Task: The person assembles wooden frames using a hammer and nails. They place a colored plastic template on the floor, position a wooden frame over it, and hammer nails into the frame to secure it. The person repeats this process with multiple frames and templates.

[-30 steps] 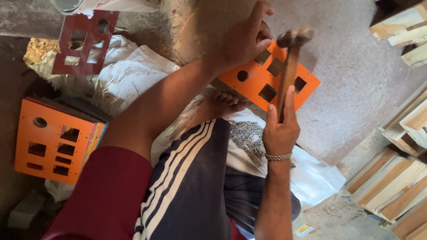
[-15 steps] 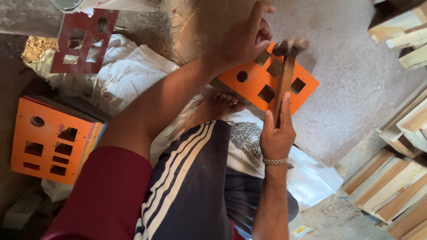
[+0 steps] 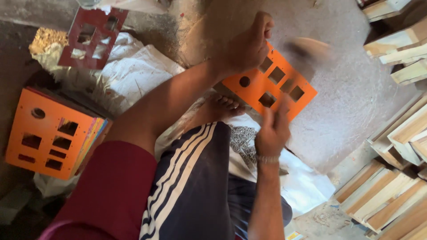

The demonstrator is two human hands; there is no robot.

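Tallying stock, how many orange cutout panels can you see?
2: one orange panel under the left hand, one topping the stack at left; more may lie beneath.

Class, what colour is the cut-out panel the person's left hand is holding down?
Orange; the panel under the left hand shows best in the head view.

Bare gritty floor [image 3: 356, 102] is left open at 1 o'clock of the orange panel [image 3: 271, 86]; passage at 3 o'clock is blocked by stacked wooden frames [image 3: 400, 146].
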